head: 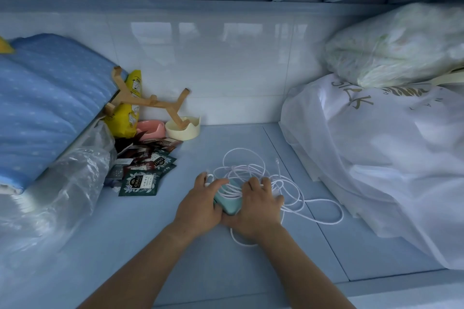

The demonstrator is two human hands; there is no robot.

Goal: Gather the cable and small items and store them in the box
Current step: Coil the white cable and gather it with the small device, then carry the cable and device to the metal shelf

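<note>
A tangled white cable (253, 165) lies in loose loops on the blue shelf floor (140, 231), with one long loop trailing right. A small mint-green box (229, 202) sits under the tangle, between my hands. My left hand (200, 203) grips the box's left side, fingers over a white plug. My right hand (258, 202) presses down on the cable coils and the box's right side. Several dark tea sachets (143, 170) lie scattered to the left of my hands.
A folded blue quilt (47, 108) on clear plastic wrap fills the left. At the back stand a yellow snack bag (130, 105), a wooden stand (150, 103), a pink dish (150, 128) and a cream cup (183, 128). Large white bags (376, 158) crowd the right.
</note>
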